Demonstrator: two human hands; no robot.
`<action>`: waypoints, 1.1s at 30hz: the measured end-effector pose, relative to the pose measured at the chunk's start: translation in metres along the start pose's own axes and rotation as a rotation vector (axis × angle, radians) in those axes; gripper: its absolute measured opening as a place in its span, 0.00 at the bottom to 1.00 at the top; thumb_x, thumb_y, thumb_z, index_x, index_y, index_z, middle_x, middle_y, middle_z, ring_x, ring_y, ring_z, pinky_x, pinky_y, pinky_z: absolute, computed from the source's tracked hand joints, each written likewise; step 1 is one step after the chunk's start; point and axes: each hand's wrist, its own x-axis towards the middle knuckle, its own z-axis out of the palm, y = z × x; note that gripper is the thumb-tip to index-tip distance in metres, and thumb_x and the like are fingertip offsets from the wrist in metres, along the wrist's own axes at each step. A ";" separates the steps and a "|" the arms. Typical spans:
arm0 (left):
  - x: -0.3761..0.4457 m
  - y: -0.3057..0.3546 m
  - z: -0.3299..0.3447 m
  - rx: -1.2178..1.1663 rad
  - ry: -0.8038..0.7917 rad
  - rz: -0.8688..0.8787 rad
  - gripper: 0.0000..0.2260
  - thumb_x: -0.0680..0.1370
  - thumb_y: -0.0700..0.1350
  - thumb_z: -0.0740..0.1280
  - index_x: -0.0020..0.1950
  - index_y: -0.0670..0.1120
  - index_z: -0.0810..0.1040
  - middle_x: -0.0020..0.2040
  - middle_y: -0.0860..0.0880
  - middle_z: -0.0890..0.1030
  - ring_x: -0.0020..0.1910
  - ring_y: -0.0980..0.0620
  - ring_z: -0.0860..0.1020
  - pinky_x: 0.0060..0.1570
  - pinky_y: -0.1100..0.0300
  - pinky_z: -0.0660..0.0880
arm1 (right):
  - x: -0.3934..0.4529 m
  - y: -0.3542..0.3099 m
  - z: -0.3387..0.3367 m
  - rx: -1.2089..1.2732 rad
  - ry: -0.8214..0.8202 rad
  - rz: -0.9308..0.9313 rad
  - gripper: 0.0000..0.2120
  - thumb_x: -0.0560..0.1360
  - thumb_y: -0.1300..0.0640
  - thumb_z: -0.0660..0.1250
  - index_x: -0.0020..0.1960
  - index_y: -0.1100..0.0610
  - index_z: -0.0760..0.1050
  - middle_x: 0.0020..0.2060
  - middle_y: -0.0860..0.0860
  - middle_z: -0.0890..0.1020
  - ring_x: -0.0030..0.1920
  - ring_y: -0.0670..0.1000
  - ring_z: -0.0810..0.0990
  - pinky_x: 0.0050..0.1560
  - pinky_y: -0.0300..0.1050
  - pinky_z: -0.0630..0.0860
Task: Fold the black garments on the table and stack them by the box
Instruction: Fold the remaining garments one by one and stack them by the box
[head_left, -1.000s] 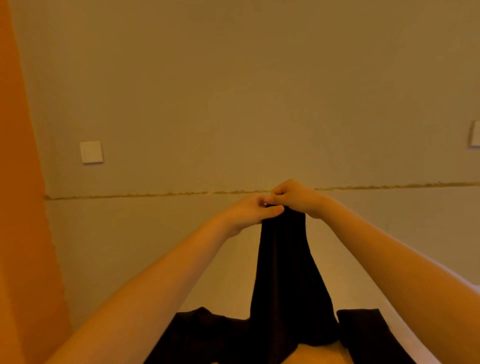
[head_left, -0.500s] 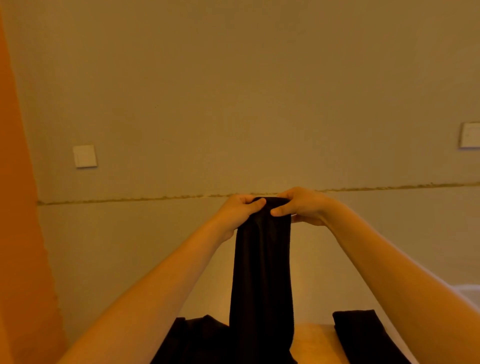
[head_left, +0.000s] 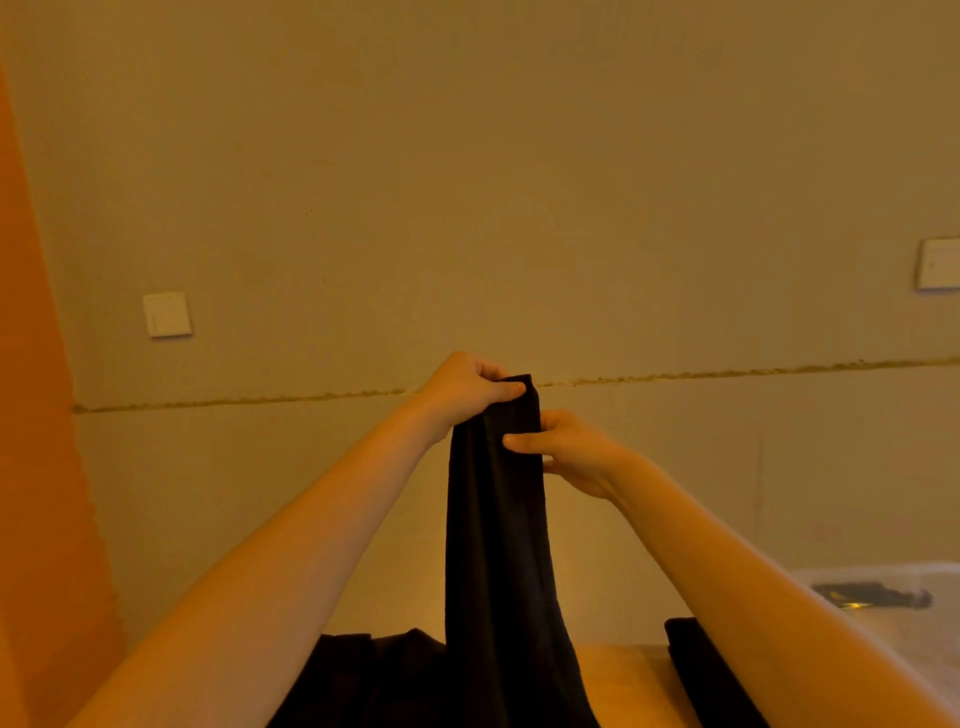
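A plain wall (head_left: 467, 182) behind; the left hand (head_left: 465, 387) pinches the top edge of the black garment (head_left: 498, 545), held above the table (head_left: 623, 675); the right hand (head_left: 563, 449) has slid lower down its side edge, clamped there; a lengthwise fold looks under way.

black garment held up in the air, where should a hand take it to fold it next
Judging by its pose, low on the hanging black garment, from the right. It hangs as a narrow strip; the left hand grips its top and the right hand pinches just below.
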 end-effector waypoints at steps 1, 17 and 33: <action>0.000 0.000 -0.002 0.004 0.003 0.000 0.03 0.76 0.44 0.69 0.44 0.46 0.81 0.40 0.50 0.81 0.40 0.54 0.79 0.39 0.63 0.75 | 0.000 0.003 0.003 0.020 -0.006 -0.006 0.10 0.74 0.60 0.67 0.55 0.57 0.77 0.50 0.51 0.82 0.54 0.50 0.79 0.55 0.45 0.74; 0.014 0.001 -0.048 -0.411 0.350 -0.071 0.04 0.72 0.42 0.73 0.44 0.43 0.80 0.42 0.47 0.81 0.42 0.51 0.80 0.39 0.61 0.76 | -0.005 0.019 0.001 -0.104 -0.053 0.003 0.06 0.75 0.58 0.66 0.50 0.58 0.78 0.47 0.52 0.83 0.52 0.51 0.81 0.59 0.45 0.75; 0.022 -0.023 -0.130 -0.525 0.531 -0.137 0.04 0.77 0.43 0.67 0.44 0.45 0.77 0.46 0.46 0.79 0.42 0.50 0.78 0.44 0.55 0.76 | -0.041 -0.043 -0.160 -0.723 0.231 0.100 0.09 0.76 0.59 0.66 0.38 0.58 0.78 0.34 0.50 0.78 0.37 0.48 0.76 0.40 0.39 0.71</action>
